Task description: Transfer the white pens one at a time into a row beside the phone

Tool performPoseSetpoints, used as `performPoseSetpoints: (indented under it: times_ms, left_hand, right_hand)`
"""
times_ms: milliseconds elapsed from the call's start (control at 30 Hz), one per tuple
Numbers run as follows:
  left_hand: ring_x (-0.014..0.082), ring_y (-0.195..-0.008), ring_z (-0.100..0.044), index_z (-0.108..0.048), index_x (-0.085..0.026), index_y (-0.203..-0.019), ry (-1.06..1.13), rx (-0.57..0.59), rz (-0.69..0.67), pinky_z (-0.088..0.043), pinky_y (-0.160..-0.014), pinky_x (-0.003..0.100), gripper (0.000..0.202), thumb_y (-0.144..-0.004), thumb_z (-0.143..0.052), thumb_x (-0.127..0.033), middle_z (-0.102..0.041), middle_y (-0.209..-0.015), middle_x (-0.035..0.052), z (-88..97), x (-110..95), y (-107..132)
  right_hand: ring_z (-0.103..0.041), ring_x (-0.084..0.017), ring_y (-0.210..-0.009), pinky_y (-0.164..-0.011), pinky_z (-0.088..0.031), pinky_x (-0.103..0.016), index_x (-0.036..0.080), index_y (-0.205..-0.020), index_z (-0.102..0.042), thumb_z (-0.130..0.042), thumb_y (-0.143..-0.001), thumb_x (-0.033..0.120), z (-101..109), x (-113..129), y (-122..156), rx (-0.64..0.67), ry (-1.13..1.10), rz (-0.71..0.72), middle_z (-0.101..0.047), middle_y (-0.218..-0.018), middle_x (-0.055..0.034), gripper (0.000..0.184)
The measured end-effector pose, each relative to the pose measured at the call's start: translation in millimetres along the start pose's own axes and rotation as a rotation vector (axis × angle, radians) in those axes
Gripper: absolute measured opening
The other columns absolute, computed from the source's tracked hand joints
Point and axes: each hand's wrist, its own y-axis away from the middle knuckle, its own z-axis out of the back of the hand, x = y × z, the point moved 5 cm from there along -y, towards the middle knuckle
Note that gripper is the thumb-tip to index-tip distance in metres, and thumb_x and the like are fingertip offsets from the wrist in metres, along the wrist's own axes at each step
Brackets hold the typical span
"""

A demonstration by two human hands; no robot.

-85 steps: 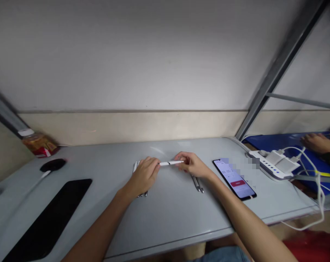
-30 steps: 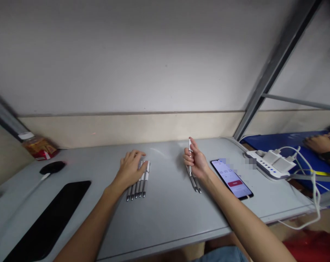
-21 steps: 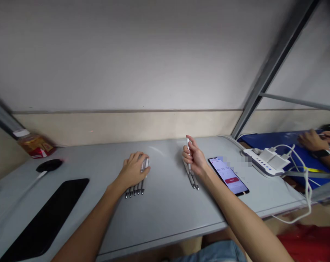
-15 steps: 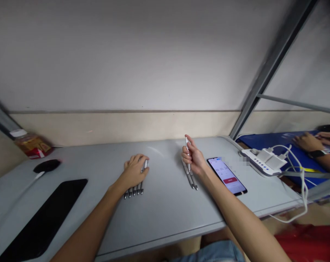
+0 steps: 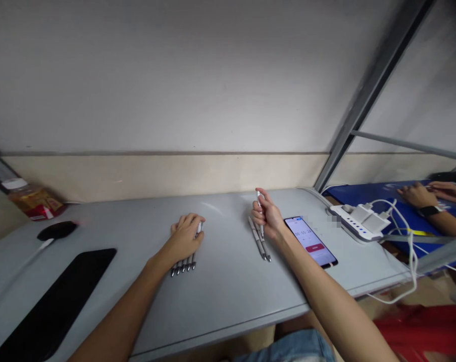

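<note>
My right hand (image 5: 266,216) is closed around a white and silver pen (image 5: 261,229), held upright with the thumb at its top end and its tip pointing down. Beside and below that hand, two grey and white pens (image 5: 258,246) lie side by side on the desk. My left hand (image 5: 186,234) is curled over a row of several matching pens (image 5: 183,265), thumb along the row's right side. Their silver tips point toward me, and the palm hides most of their upper parts.
A lit phone (image 5: 311,242) lies right of my right arm, near a power strip (image 5: 356,221) with plugs and white cables. On the left are a black phone-like slab (image 5: 58,301), a round black pad (image 5: 57,231) and a bottle (image 5: 33,199). Another person's hands (image 5: 420,195) rest over a blue surface.
The view has shifted slightly, so the surroundings appear a little further left. Both hands keep nearly the same pose, the right one still around its pen.
</note>
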Motion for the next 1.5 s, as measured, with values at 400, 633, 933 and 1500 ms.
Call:
performPoseSetpoints:
  times_ms: [400, 633, 933, 1500]
  left_hand:
    - [0.0283, -0.113, -0.045, -0.051, -0.025, -0.112, -0.057, -0.082, -0.004, -0.031, -0.091, 0.048, 0.031, -0.083, -0.043, -0.031, -0.055, -0.121, 0.0075, 6.0, 0, 1]
    - [0.0279, -0.113, -0.045, -0.052, -0.024, -0.109, -0.055, -0.096, -0.014, -0.029, -0.092, 0.047, 0.029, -0.082, -0.043, -0.031, -0.054, -0.121, 0.0074, 11.6, -6, 3]
    - [0.0279, -0.113, -0.044, -0.053, -0.024, -0.108, -0.055, -0.096, -0.004, -0.029, -0.092, 0.047, 0.028, -0.083, -0.042, -0.030, -0.053, -0.121, 0.0077, 9.4, -4, 2]
    - [0.0308, -0.113, -0.041, -0.055, -0.020, -0.090, -0.229, -0.137, 0.021, -0.028, -0.092, 0.052, 0.019, -0.082, -0.045, -0.034, -0.054, -0.120, 0.0124, 10.9, -13, 6]
  right_hand:
    - [-0.043, -0.008, -0.047, -0.041, -0.031, -0.017, 0.024, -0.098, -0.048, -0.056, -0.078, 0.039, 20, 13, -2, -0.188, 0.581, -0.022, -0.048, -0.063, 0.0056, 0.026]
    - [-0.053, -0.013, -0.055, -0.051, -0.035, -0.022, 0.012, -0.069, -0.065, -0.059, -0.070, 0.028, 47, 16, 0, -0.380, 1.282, -0.110, -0.057, -0.056, -0.0020, 0.017]
    - [-0.062, -0.017, -0.054, -0.055, -0.041, -0.023, 0.012, -0.073, -0.073, -0.058, -0.064, 0.015, 48, 17, 2, -0.359, 1.562, -0.260, -0.068, -0.058, -0.0083, 0.017]
    - [-0.060, -0.016, -0.042, -0.047, -0.044, -0.022, 0.011, -0.071, -0.070, -0.057, -0.067, 0.015, 44, 11, 3, -0.316, 1.530, -0.330, -0.069, -0.058, -0.0109, 0.014]
